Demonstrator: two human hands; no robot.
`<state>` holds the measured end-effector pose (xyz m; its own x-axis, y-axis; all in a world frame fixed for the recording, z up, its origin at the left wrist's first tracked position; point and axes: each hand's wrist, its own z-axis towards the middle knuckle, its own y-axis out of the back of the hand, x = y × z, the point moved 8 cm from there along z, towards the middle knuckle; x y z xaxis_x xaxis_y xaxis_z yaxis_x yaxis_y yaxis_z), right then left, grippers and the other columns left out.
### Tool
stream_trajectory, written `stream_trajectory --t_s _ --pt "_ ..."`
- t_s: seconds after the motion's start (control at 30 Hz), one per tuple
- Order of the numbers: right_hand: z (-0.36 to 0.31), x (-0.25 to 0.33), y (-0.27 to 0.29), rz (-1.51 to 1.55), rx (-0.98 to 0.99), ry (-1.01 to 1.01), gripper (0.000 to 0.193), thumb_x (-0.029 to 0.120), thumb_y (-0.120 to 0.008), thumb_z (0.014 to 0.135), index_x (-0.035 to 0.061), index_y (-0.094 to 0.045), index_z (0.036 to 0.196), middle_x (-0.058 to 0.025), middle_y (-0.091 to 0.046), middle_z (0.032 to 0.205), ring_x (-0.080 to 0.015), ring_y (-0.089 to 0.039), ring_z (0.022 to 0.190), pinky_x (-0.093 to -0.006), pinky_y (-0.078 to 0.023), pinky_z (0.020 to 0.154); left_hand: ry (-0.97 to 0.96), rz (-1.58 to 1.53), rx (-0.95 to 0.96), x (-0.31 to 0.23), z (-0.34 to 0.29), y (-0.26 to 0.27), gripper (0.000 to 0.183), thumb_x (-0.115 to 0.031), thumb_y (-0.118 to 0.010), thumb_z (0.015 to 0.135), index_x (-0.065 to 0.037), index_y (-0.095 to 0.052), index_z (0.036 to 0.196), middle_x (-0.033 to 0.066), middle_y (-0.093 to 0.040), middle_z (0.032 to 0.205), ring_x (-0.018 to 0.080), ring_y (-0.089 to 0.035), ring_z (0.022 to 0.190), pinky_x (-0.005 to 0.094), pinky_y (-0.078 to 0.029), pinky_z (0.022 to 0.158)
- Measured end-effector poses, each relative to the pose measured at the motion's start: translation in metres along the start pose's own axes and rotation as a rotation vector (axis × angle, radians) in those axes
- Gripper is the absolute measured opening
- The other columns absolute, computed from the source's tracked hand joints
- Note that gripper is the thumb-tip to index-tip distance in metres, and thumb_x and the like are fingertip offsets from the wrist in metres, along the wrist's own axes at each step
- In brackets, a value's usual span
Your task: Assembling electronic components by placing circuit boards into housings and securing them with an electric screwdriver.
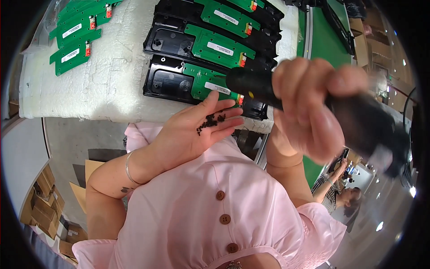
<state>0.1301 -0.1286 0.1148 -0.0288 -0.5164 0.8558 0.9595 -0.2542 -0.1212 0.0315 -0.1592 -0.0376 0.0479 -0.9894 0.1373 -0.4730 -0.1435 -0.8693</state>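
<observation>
R hand (309, 105): closed round blk power driver (251, 83), nose over nearest grn PCB (200, 82) on blk housing (169, 84). L hand (190, 126): palm up, flat, sm dk screws (210, 121) on fingers, nr same housing.

Right hand (311, 107) (and tool (365, 123)) blurred.

We see a white padded work surface (114, 87), with grey floor (65, 145) and a pale panel (27, 141) at left, cardboard boxes (45, 208) lower left, a long green surface (335, 38) at right, and bright lights (412, 192) beyond.
</observation>
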Motion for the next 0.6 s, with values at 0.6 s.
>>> stream_trajectory --t_s 0.6 --pt "0.014 -0.038 0.0 -0.092 -0.022 -0.176 0.023 0.004 -0.042 0.064 0.0043 -0.04 0.086 -0.0018 -0.037 0.053 -0.0117 -0.033 0.044 -0.0289 -0.032 0.047 -0.16 0.437 0.168 -0.017 0.001 0.006 0.013 -0.012 -0.054 0.087 -0.001 -0.054 0.095 0.0089 -0.061 0.088 0.0162 -0.061 0.08 0.0241 -0.05 0.074"
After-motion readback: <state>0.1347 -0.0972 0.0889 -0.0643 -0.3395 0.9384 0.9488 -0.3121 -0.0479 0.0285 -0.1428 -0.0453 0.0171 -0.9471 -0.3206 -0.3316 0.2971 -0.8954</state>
